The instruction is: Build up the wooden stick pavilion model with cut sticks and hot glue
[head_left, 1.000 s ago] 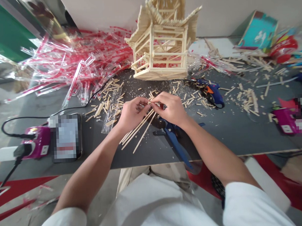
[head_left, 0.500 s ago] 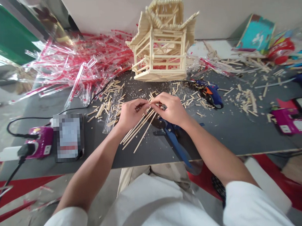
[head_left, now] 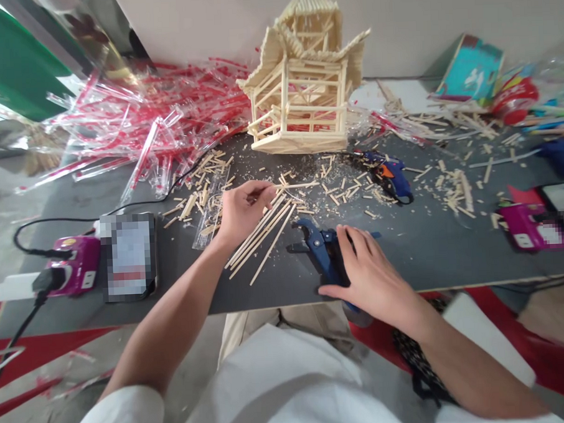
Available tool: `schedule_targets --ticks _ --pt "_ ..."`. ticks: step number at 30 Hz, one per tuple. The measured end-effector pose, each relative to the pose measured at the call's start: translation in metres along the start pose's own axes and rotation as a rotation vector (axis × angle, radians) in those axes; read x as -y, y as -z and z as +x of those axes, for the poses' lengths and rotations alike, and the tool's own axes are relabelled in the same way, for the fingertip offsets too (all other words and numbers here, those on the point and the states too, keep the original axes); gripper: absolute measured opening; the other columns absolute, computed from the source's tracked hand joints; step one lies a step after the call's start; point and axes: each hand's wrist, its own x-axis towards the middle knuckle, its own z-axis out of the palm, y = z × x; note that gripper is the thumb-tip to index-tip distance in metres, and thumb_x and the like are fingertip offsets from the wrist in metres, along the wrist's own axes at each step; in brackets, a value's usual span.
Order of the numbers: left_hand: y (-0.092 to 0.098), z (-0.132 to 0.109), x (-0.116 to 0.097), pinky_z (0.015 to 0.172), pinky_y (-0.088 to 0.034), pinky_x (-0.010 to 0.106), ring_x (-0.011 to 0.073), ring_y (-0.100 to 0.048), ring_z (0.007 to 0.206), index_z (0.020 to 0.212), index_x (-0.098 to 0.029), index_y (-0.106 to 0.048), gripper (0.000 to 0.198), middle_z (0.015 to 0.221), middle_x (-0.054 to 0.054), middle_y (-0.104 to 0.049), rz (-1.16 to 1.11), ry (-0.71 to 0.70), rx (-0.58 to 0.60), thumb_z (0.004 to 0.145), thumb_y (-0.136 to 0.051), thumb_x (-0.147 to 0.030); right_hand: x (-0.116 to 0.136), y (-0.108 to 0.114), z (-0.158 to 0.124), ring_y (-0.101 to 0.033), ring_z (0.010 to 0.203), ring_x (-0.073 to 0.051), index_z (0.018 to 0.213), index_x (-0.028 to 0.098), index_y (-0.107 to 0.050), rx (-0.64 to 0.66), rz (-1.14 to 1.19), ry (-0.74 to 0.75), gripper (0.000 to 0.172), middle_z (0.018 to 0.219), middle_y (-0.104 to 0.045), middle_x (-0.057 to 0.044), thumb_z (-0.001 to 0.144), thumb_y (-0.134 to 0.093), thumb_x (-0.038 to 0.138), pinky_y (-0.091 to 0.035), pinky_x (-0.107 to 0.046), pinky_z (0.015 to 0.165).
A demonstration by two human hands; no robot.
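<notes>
Right fingers [head_left: 361, 245] partly hide blue cutter [head_left: 325, 259].

A model house [head_left: 284, 102] stands toward the back of the desk [head_left: 192, 287], wrappers [head_left: 161, 120] heaped to its left. In front lie sticks [head_left: 263, 239], a phone [head_left: 129, 259] to their left and a cutter [head_left: 319, 243] to their right.
</notes>
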Motion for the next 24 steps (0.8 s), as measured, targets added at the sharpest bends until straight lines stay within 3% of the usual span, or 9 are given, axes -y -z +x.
schedule_targets --ticks 3,5,7,10,13,16,24 --pt "-0.001 -0.001 0.0 0.051 -0.051 0.019 0.0094 -0.062 0.054 0.091 -0.017 -0.078 0.02 0.066 0.001 -0.071 -0.007 -0.005 -0.027 0.092 -0.07 -0.035 0.008 -0.004 -0.004 -0.052 0.129 -0.045 0.153 -0.01 -0.038 -0.026 -0.069 -0.044 0.08 0.139 -0.054 -0.031 0.096 -0.064 0.041 -0.046 -0.054 0.111" --pt "-0.002 -0.002 -0.001 0.049 -0.052 0.019 0.0091 -0.062 0.053 0.093 -0.017 -0.078 0.021 0.069 0.001 -0.073 -0.008 0.002 -0.048 0.092 -0.07 -0.037 0.009 -0.001 -0.002 -0.058 0.119 -0.042 0.151 -0.008 -0.042 -0.018 -0.07 -0.077 0.065 0.13 -0.058 -0.029 0.101 -0.053 0.032 -0.05 -0.053 0.103" --pt "-0.004 -0.003 -0.001 0.048 -0.052 0.018 0.0087 -0.062 0.052 0.095 -0.017 -0.078 0.022 0.071 0.002 -0.074 -0.012 0.003 -0.071 0.092 -0.071 -0.038 0.007 0.006 0.0 -0.06 0.114 -0.04 0.15 -0.004 -0.045 -0.005 0.023 -0.12 0.059 0.125 -0.06 -0.027 0.104 -0.045 0.033 -0.051 -0.053 0.098" --pt "-0.007 -0.004 -0.001 0.048 -0.054 0.018 0.0094 -0.065 0.054 0.096 -0.018 -0.078 0.021 0.074 0.002 -0.075 -0.037 -0.021 -0.111 0.093 -0.07 -0.037 0.004 0.017 0.006 -0.063 0.109 -0.033 0.14 0.009 -0.054 0.019 0.389 -0.18 0.051 0.119 -0.065 -0.019 0.108 -0.033 0.043 -0.051 -0.046 0.095" --pt "-0.011 -0.006 0.001 0.05 -0.056 0.02 0.0115 -0.069 0.061 0.096 -0.018 -0.077 0.021 0.077 0.003 -0.076 -0.068 -0.039 -0.137 0.094 -0.071 -0.038 0.007 0.026 0.017 -0.066 0.093 -0.024 0.112 0.02 -0.063 0.105 0.8 -0.199 0.05 0.1 -0.07 -0.009 0.109 -0.028 0.056 -0.05 -0.036 0.084" --pt "-0.013 -0.008 0.002 0.049 -0.055 0.02 0.0105 -0.067 0.057 0.096 -0.019 -0.077 0.023 0.077 0.002 -0.075 -0.041 -0.062 -0.164 0.094 -0.07 -0.041 0.018 0.028 0.031 -0.063 0.082 -0.02 0.098 0.02 -0.061 0.145 1.062 -0.203 0.054 0.09 -0.069 -0.005 0.106 -0.032 0.064 -0.048 -0.031 0.077" --pt "-0.012 -0.006 0.008 0.064 -0.059 0.024 0.0134 -0.073 0.069 0.099 -0.019 -0.075 0.025 0.082 0.002 -0.077 0.033 -0.111 -0.248 0.098 -0.066 -0.042 0.037 0.022 0.047 -0.056 0.071 -0.017 0.088 0.021 -0.062 0.124 1.278 -0.249 0.061 0.075 -0.062 -0.002 0.099 -0.037 0.076 -0.045 -0.028 0.069"
